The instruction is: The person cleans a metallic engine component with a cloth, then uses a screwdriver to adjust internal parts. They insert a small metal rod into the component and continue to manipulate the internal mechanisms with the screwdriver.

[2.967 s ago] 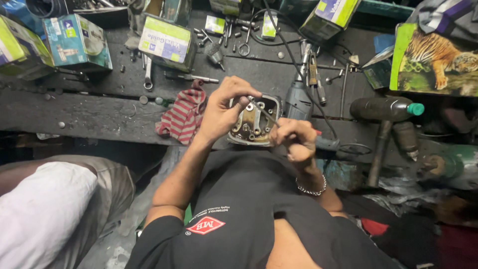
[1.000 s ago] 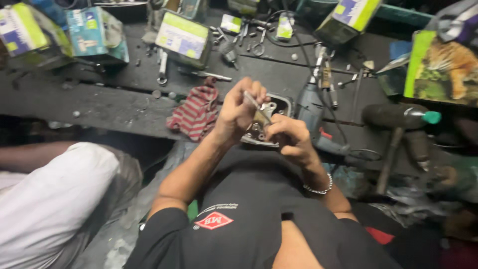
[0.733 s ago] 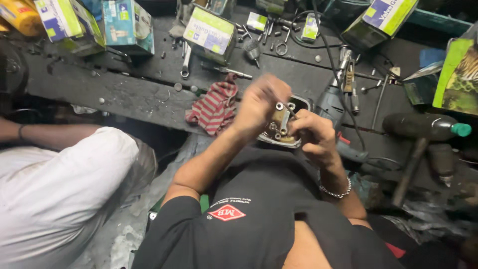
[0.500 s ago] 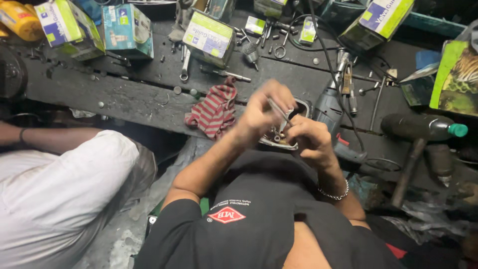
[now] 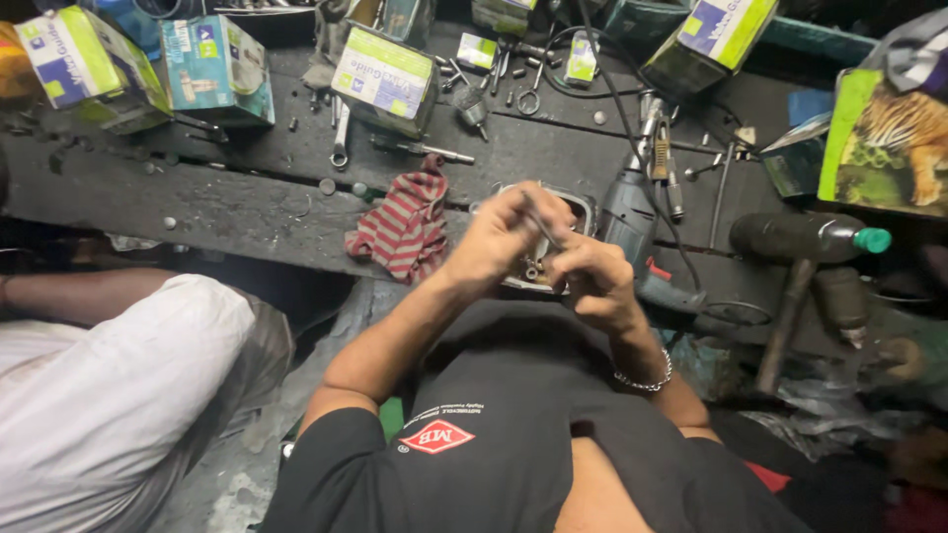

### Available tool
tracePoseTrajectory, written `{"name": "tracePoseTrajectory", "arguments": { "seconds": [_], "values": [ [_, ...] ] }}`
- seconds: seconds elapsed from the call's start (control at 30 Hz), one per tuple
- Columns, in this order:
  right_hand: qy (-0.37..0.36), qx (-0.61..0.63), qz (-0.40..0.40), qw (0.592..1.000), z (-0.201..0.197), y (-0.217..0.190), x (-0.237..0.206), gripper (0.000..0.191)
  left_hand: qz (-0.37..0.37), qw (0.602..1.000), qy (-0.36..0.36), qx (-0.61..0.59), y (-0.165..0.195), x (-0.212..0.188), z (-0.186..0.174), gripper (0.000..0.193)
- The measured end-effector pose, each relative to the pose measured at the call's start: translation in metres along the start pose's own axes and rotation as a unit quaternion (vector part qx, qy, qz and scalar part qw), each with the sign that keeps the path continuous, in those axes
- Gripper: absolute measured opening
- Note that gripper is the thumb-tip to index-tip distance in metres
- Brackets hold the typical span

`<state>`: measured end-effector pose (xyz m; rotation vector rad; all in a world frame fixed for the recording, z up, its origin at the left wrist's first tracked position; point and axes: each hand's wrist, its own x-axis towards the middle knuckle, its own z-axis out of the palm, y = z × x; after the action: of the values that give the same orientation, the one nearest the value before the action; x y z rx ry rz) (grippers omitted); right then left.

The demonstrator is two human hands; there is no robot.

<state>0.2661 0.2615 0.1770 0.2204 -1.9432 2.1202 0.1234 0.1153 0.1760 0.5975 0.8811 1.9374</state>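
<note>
My left hand (image 5: 499, 242) is closed over a grey metal engine part (image 5: 585, 209) at the near edge of the dark workbench (image 5: 227, 207), hiding most of it. My right hand (image 5: 592, 281), with a bracelet at the wrist, is just below and to the right. It pinches the lower end of a thin metal tool (image 5: 541, 222), which slants up between both hands over the part. The hands touch each other.
A striped red rag (image 5: 405, 222) lies left of the hands and a grey power drill (image 5: 632, 212) to their right. A dark bottle with a green cap (image 5: 805, 237) and a hammer (image 5: 785, 326) lie farther right. Cardboard boxes (image 5: 385, 74), wrenches and screws litter the bench. A person in white (image 5: 109, 395) sits at left.
The engine part's open face showed earlier; my hands have closed over it and the thin tool sits between them. The view has shifted slightly.
</note>
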Motion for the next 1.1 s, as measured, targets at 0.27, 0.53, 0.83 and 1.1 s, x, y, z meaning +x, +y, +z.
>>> {"name": "tracePoseTrajectory", "arguments": {
  "seconds": [0.27, 0.53, 0.83, 1.1],
  "values": [
    [-0.027, -0.001, 0.020, 0.999, 0.001, -0.004, -0.003, 0.025, 0.056, 0.996, 0.041, 0.047, -0.001, -0.008, -0.004, 0.015],
    [-0.038, -0.013, 0.011, 0.999, 0.005, -0.005, 0.001, 0.027, 0.078, 0.990, 0.004, -0.114, -0.006, -0.012, -0.001, 0.010],
    [-0.010, -0.194, -0.016, 0.981, 0.004, -0.009, 0.010, 0.047, -0.043, 0.993, 0.108, -0.027, -0.014, -0.019, -0.001, 0.037],
    [-0.044, -0.136, -0.009, 0.990, 0.006, -0.015, 0.014, 0.062, -0.056, 0.997, 0.016, -0.042, -0.002, -0.017, -0.002, 0.037]
  ]
}}
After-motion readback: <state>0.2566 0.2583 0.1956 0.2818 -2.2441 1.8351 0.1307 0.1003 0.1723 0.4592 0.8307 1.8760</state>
